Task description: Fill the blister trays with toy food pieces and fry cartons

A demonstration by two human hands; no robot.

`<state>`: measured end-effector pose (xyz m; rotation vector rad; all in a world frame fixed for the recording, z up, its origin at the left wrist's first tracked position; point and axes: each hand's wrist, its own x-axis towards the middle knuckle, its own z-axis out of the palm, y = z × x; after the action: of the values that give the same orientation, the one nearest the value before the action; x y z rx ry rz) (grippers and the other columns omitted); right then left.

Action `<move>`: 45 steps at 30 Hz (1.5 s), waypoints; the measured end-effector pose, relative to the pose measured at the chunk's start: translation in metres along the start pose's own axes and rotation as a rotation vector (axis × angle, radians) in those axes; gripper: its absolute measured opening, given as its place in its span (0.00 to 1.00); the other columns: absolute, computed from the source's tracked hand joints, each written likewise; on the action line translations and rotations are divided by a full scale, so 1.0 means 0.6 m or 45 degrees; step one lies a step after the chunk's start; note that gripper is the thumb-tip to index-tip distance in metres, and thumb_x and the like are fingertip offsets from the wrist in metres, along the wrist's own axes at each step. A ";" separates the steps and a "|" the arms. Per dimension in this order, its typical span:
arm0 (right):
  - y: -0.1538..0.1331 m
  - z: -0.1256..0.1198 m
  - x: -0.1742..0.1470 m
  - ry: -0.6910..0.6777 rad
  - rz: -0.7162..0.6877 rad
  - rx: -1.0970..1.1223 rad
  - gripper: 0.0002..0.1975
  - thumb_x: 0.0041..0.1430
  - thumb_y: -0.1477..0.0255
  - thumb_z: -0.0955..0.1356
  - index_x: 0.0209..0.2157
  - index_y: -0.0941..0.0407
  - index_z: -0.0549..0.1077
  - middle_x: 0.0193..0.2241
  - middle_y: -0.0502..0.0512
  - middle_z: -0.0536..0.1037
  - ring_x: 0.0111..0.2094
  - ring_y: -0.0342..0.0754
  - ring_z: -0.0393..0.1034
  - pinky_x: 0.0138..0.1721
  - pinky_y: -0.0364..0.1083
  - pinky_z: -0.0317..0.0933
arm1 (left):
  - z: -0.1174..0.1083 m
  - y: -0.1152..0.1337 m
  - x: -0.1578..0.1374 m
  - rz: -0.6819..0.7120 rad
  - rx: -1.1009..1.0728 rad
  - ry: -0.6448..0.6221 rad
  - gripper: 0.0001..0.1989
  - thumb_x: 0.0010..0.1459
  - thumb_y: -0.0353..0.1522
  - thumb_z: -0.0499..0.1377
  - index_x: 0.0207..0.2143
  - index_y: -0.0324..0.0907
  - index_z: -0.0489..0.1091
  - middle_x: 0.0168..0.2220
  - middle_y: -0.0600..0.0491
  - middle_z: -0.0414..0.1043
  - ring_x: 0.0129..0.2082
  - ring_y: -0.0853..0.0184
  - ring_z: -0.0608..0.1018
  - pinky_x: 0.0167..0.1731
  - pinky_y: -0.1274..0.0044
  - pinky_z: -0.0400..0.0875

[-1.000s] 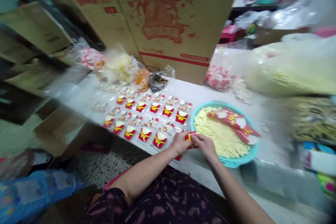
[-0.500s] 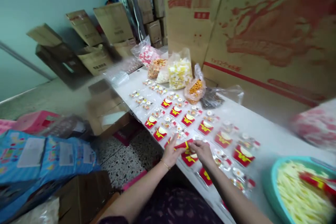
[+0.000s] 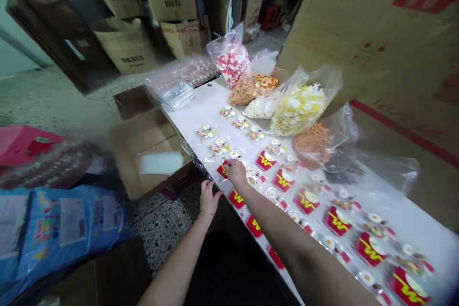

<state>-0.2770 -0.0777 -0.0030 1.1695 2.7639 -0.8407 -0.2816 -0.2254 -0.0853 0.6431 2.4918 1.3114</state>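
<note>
My right hand [image 3: 236, 173] reaches over the white table, fingers closed at a red fry-box-shaped piece [image 3: 222, 169] with a yellow zigzag. That piece lies at or in a clear plastic blister tray; the fingertips partly hide it. Beside the table's near edge is my left hand [image 3: 209, 198], fingers bent and thumb apart, nothing visible in it. Rows of clear trays cover the table, with small egg-like and other food-shaped pieces. Many also hold a red piece, such as this fry-box piece [image 3: 266, 159]. Trays farther left, like this one [image 3: 219, 146], have no red piece.
Bags of pink-white pieces [image 3: 233, 60], yellow-white pieces [image 3: 301, 107] and orange pieces [image 3: 313, 143] stand along the far side. Stacked clear trays [image 3: 179, 94] lie at the table's far end. An open carton [image 3: 125, 129] sits left, near blue packages [image 3: 71, 224]. Large cardboard [image 3: 376, 57] stands behind.
The view has swung left and closer to the far end. My right hand has moved left along the near row to another tray; my left hand is now at the table edge.
</note>
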 end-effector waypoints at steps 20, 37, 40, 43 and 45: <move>0.107 -0.012 -0.116 -0.146 -0.349 0.192 0.14 0.54 0.77 0.60 0.40 0.57 0.71 0.39 0.56 0.75 0.41 0.46 0.67 0.44 0.45 0.59 | 0.017 0.036 0.059 0.324 0.587 -0.201 0.20 0.52 0.32 0.54 0.48 0.38 0.62 0.51 0.42 0.61 0.48 0.58 0.65 0.44 0.67 0.63; 0.384 -0.109 -0.550 0.532 0.609 0.619 0.10 0.50 0.67 0.62 0.29 0.52 0.75 0.28 0.53 0.76 0.32 0.51 0.70 0.34 0.49 0.63 | 0.061 0.094 0.064 0.517 0.654 -0.152 0.23 0.48 0.42 0.52 0.43 0.36 0.64 0.40 0.43 0.64 0.44 0.53 0.67 0.41 0.62 0.63; 0.497 -0.153 -0.630 0.943 0.880 0.537 0.13 0.48 0.64 0.62 0.28 0.56 0.74 0.28 0.55 0.76 0.31 0.49 0.69 0.35 0.48 0.62 | 0.141 0.157 -0.007 0.764 0.396 -0.255 0.23 0.48 0.43 0.51 0.43 0.37 0.64 0.40 0.44 0.64 0.44 0.56 0.67 0.44 0.65 0.62; 0.628 -0.223 -0.727 1.278 1.154 0.392 0.16 0.48 0.63 0.61 0.30 0.59 0.74 0.30 0.58 0.75 0.30 0.49 0.68 0.36 0.48 0.61 | 0.222 0.233 -0.114 0.944 0.213 -0.448 0.23 0.49 0.43 0.50 0.43 0.38 0.63 0.40 0.46 0.64 0.41 0.59 0.68 0.43 0.67 0.64; 0.714 -0.279 -0.783 1.399 1.304 0.254 0.17 0.49 0.64 0.61 0.32 0.61 0.74 0.31 0.60 0.75 0.30 0.48 0.67 0.35 0.47 0.59 | 0.273 0.284 -0.192 1.013 0.138 -0.567 0.22 0.50 0.42 0.51 0.44 0.38 0.63 0.40 0.46 0.64 0.39 0.60 0.70 0.41 0.67 0.65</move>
<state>0.3783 -0.0604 0.0444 3.3488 1.8455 -0.3405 -0.0684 -0.0800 -0.0346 1.8492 1.9916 1.0566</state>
